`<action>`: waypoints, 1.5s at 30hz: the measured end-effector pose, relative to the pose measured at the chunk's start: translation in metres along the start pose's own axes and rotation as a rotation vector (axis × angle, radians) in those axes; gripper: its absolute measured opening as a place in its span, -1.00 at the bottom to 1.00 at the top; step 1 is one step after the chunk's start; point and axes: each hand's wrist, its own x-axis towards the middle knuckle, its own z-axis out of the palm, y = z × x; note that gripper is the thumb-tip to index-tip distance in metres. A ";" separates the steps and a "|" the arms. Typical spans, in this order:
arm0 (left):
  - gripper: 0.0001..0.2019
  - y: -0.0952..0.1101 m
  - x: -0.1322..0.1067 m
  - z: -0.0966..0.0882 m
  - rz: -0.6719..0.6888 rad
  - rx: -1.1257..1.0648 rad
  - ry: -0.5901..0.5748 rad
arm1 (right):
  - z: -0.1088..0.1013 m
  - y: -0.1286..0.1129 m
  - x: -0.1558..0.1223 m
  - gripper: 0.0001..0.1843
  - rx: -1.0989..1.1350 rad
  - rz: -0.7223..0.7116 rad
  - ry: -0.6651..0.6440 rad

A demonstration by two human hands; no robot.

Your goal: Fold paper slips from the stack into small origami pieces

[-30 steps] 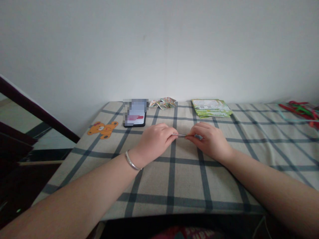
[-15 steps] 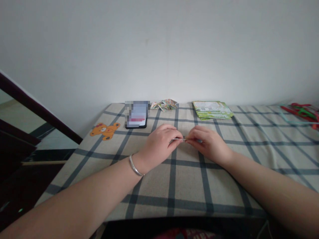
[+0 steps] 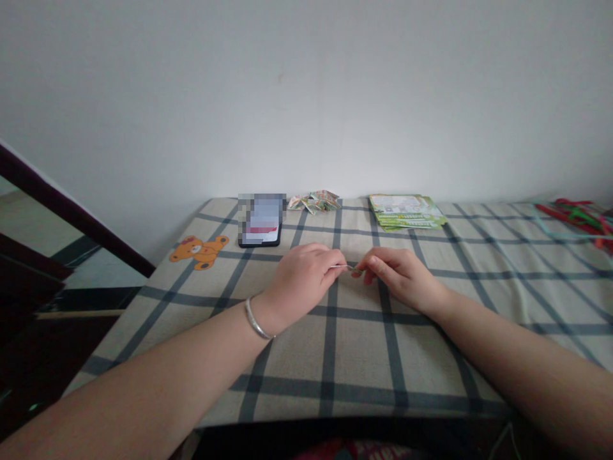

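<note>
My left hand (image 3: 301,279) and my right hand (image 3: 400,275) meet over the middle of a checked tablecloth (image 3: 364,338). Both are closed in a pinch on a thin, flat folded paper strip (image 3: 345,268) seen edge-on between the fingertips. The left wrist wears a silver bangle (image 3: 255,319). Most of the strip is hidden inside the fingers.
Along the wall edge lie a black phone (image 3: 261,220), a small pile of folded paper pieces (image 3: 315,200) and a stack of green-printed paper sheets (image 3: 406,211). Red and green strands (image 3: 579,216) lie at the far right. A bear patch (image 3: 198,250) marks the cloth's left side.
The hands have closed in on each other, so less of the strip shows between them. The right fingers have shifted along it toward the left hand.
</note>
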 end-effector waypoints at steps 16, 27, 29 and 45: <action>-0.89 0.001 0.000 0.000 0.024 0.069 0.000 | 0.005 0.010 0.004 -0.90 0.015 0.037 -0.033; -0.88 -0.003 0.000 0.002 0.089 0.029 0.026 | 0.006 0.009 0.004 -0.88 -0.012 0.008 0.006; -0.89 -0.003 0.000 0.002 0.088 0.018 0.031 | 0.007 0.007 0.004 -0.90 -0.076 -0.015 0.040; -0.86 -0.007 0.002 0.005 0.121 -0.034 0.030 | 0.014 0.011 0.007 -0.93 0.097 0.036 0.141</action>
